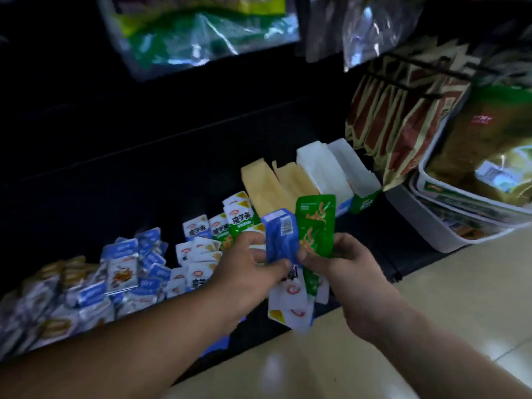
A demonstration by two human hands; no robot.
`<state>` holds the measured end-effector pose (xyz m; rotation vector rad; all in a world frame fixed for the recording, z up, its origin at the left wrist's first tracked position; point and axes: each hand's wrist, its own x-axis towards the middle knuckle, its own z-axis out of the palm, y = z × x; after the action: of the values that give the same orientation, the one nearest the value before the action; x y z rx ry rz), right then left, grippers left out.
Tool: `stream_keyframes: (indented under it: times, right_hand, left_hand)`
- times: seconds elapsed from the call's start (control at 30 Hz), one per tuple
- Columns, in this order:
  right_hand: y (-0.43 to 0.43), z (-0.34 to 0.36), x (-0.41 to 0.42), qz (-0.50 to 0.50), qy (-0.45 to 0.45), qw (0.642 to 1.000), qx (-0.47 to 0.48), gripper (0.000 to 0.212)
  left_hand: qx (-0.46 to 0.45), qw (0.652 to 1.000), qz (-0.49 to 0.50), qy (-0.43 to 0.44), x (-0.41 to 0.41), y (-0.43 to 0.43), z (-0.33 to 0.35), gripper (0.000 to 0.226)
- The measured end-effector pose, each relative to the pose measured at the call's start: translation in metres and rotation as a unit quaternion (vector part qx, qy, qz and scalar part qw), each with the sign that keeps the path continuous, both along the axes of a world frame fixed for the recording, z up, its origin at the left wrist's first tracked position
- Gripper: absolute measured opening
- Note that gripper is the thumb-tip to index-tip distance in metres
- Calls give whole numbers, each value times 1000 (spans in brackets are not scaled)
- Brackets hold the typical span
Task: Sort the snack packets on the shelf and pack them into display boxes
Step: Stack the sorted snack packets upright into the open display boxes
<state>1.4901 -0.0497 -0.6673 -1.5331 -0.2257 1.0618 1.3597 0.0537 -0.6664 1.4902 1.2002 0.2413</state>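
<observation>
Over the dark shelf (187,194), left hand (253,264) grips a crinkly blue foil packet (280,234); right hand (334,264) pinches a glossy green packet (316,223), white packets (290,303) dangling below; loose flat sachets (129,269) heaped left, yellow and white cardboard display boxes (316,168) behind

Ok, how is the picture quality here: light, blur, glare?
Head view: dim, the shelf back nearly black; hanging bags up top smeared, with glare streaks; blue packet in the left hand and green packet in the right hand soft, colours clear; floor brighter, with a pale reflection.
</observation>
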Motion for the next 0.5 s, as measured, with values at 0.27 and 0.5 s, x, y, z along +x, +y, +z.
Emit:
stream_keyframes:
  times: [0.27,0.5]
  right_hand:
    - [7,135,-58,216,-22,975,-47,31]
    - [-23,156,-92,246,44,967,-49,42]
  left_hand:
    - [-119,986,84,-87,-87,-24,115,41]
    - [-86,984,117,-102,-122,-51,134,50]
